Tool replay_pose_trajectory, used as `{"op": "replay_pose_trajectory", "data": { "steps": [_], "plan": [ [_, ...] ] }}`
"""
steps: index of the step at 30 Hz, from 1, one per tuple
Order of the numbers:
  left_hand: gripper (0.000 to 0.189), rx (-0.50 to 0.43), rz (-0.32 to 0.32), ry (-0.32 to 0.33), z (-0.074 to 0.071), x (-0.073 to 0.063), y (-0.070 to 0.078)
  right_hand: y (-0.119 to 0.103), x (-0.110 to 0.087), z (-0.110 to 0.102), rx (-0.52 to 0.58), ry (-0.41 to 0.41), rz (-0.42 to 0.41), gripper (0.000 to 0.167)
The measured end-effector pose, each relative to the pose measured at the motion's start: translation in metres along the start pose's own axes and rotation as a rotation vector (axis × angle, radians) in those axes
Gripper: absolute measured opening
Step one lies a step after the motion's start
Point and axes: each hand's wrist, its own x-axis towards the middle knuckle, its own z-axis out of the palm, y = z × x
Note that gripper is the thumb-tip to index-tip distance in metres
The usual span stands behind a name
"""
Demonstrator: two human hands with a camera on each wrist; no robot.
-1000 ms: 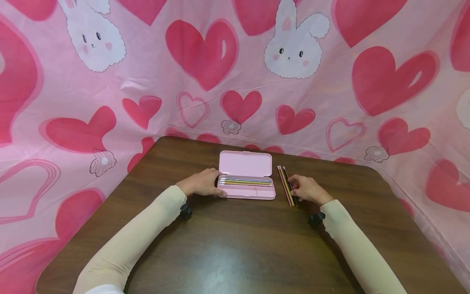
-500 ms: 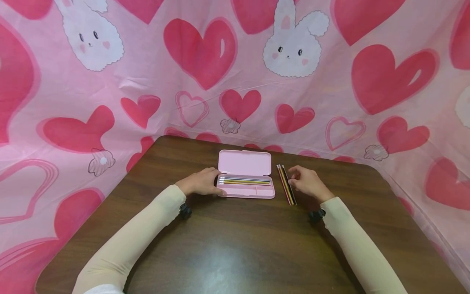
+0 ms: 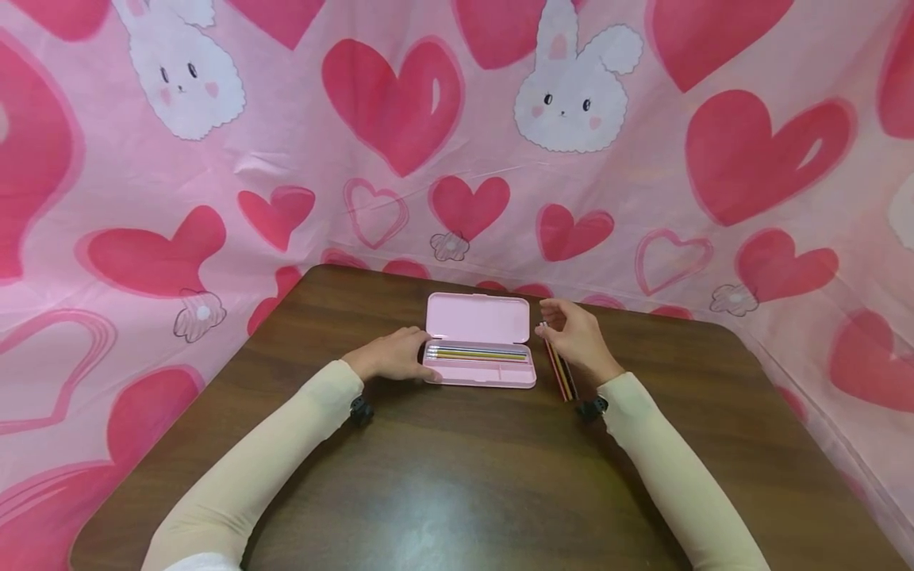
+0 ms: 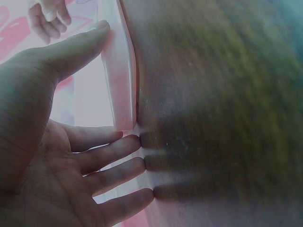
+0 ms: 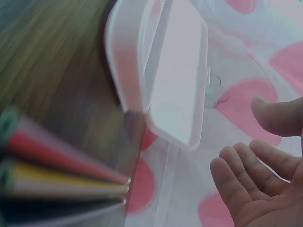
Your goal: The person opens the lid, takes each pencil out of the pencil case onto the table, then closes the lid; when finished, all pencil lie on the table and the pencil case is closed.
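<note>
A pink pencil case (image 3: 457,374) lies on the table with its lid (image 3: 478,317) raised. Several pencils (image 3: 485,354) fill its rear compartment. At its left end is my left hand (image 3: 389,354); in the left wrist view the thumb rests on the case wall (image 4: 120,80) and the extended fingers are at its corner. Right of the case lie a few striped pencils (image 3: 559,369), side by side. My right hand (image 3: 577,337) is over their far end. In the right wrist view its fingers (image 5: 236,175) are spread and hold nothing, apart from the red, yellow and black pencils (image 5: 66,158).
The brown wooden table (image 3: 428,476) extends toward me and to both sides. Behind it hangs a pink cloth (image 3: 300,143) printed with hearts and rabbits. A small black wrist camera (image 3: 591,408) sits under the right wrist.
My right hand has moved from beside the middle of the loose pencils to their far end, and its fingers have opened out. The left hand has kept its place on the case.
</note>
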Motion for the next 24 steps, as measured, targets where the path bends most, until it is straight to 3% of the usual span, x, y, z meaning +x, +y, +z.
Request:
{"op": "replay_pose_trajectory", "data": {
  "steps": [17, 20, 24],
  "plan": [
    [0.091, 0.022, 0.005, -0.001, -0.001, 0.001, 0.000, -0.028, 0.016, 0.040, -0.010, -0.047, -0.102, 0.047],
    [0.091, 0.018, 0.005, -0.002, -0.001, 0.001, 0.000, -0.029, 0.016, 0.050, -0.053, -0.101, -0.147, 0.039],
    [0.094, 0.011, 0.003, -0.011, 0.002, 0.002, -0.002, -0.028, 0.012, 0.060, -0.128, -0.236, -0.162, 0.029]
  ]
}}
